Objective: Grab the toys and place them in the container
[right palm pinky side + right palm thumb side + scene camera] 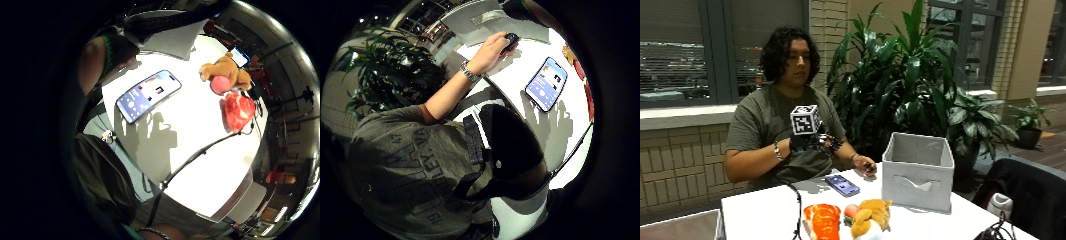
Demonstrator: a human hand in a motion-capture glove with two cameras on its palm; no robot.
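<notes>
Hovering high above the table [760, 210], the gloved right hand [812, 142] grips nothing; I cannot tell its fingers. Toys [846, 220] lie near the table edge, beside the container [918, 172]. A clumsy grab could knock them off.

a red-and-white soft plush toy [822, 220] lies flat at the near edge of the white table, just beside a brown plush animal [872, 214] that rests partly against a small pink ball-shaped toy [852, 210]. the three toys sit clustered together. a grey fabric cube container with an open top [918, 171] stands upright near them, farther back on the table, none of the toys inside it as far as can be seen.
</notes>
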